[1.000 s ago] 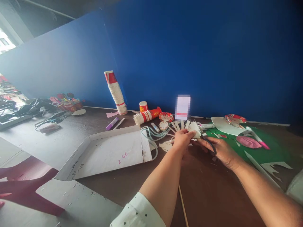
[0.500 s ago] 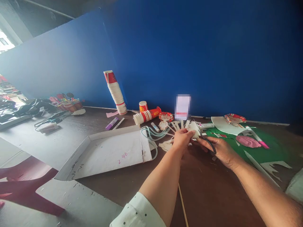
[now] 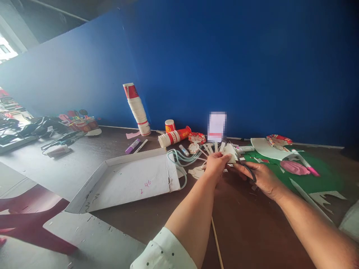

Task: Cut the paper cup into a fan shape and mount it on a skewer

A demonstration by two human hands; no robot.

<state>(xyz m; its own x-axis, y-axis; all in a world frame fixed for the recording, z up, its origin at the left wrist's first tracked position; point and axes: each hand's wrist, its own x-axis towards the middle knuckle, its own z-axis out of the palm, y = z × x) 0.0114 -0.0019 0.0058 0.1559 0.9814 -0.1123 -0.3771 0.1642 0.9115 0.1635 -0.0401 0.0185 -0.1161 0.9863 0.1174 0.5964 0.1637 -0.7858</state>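
Over the dark table, my left hand [image 3: 216,165] pinches a white paper cup [image 3: 229,152] whose side is cut into strips that fan outward. My right hand [image 3: 259,175] is wrapped round the black handles of a pair of scissors [image 3: 248,170], and the blades reach up to the paper's right edge. How far the blades are apart is too small to tell. Just left of the paper lies a cut cup with a red rolled rim [image 3: 197,138]. A paper scrap [image 3: 196,172] rests near my left wrist.
A white box lid [image 3: 131,183] lies at left. Behind it lean stacked paper cups [image 3: 137,110]; more cups [image 3: 174,137] lie nearby. Pale tubing [image 3: 182,160] curls beside the lid. At right are a green sheet [image 3: 269,164], a pink balloon [image 3: 294,167] and a marker [image 3: 305,162]. A thin stick [image 3: 215,239] lies in front.
Hardly anything differs. Both hands, the paper and the scissors stay in nearly the same place; the whole view has shifted very slightly.
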